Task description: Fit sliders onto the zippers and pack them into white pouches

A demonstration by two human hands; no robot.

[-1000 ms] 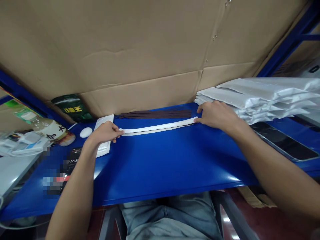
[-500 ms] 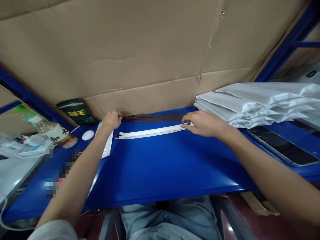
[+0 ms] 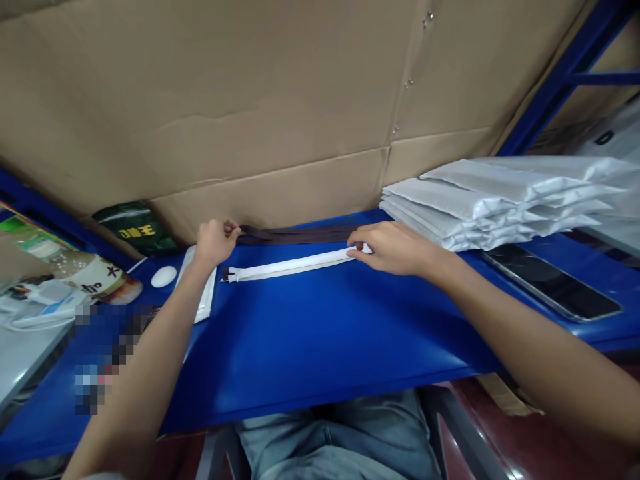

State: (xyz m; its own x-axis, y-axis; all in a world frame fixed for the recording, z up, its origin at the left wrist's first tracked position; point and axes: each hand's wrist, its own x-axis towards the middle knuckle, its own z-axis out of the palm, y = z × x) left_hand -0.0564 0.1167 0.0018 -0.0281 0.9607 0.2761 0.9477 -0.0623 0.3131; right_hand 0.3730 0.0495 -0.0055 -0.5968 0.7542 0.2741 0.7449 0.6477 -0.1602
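Note:
A bundle of long dark brown strips (image 3: 305, 235) lies along the back of the blue table, its left end slightly raised. My left hand (image 3: 216, 240) pinches that end between thumb and fingers. In front of the bundle runs a long white folded strip (image 3: 290, 263), with a dark brown tip poking out at its left end. My right hand (image 3: 393, 248) is curled over the white strip's right end, thumb below and fingers above. Its fingers also hide the right part of the brown bundle.
White padded packets (image 3: 480, 200) are stacked at the back right, with a phone (image 3: 555, 280) before them. To the left are a white flat packet (image 3: 205, 303) under my forearm, a white round object (image 3: 163, 277), a dark green pouch (image 3: 135, 230) and a bottle (image 3: 95, 273). Cardboard (image 3: 260, 120) walls the back.
The whole view has shifted slightly. My left fingers have opened out into a clearer pinch, and the brown bundle's left end is lifted and bent. My right hand stays at the white strip's end.

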